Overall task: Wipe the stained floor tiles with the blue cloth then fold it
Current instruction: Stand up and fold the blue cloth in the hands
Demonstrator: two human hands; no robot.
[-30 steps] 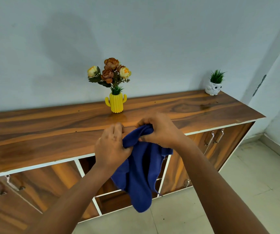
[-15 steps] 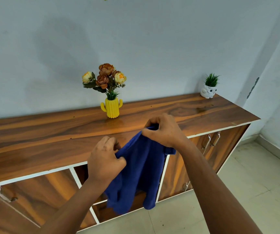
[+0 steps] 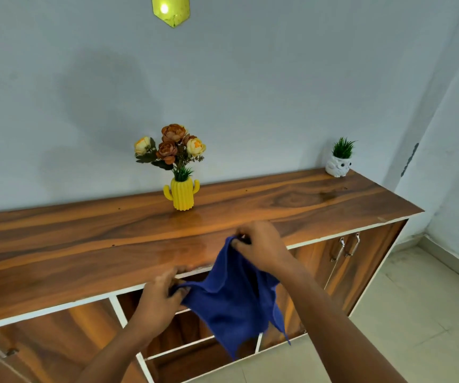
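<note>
Holding the blue cloth point(image 3: 231, 299) up in the air, both hands pinch it at separate corners. Right hand point(image 3: 261, 247) sits higher, fingers curled down over the top corner, above the front edge of the wooden worktop point(image 3: 84, 244). Left hand point(image 3: 159, 297) is lower and nearer the person, thumb and fingers closed on the cloth's left corner, just in front of the worktop edge. Both forearms reach in from the bottom of the view. Cloth stretches slanted between the two grips, rest hangs loose with ragged points dangling in front of the open cabinet shelves point(image 3: 178, 338).

On the worktop, near the wall: yellow cactus-shaped vase point(image 3: 182, 195) with orange and cream flowers point(image 3: 171, 145), upright. Well to the right, small white owl planter point(image 3: 338, 166) with green tuft. Cabinet doors with metal handles point(image 3: 347, 246) at right. Pale grey wall point(image 3: 250, 78) behind, light floor tiles point(image 3: 416, 313) lower right. Yellow-green object point(image 3: 171, 9) at top edge, can't tell what.
</note>
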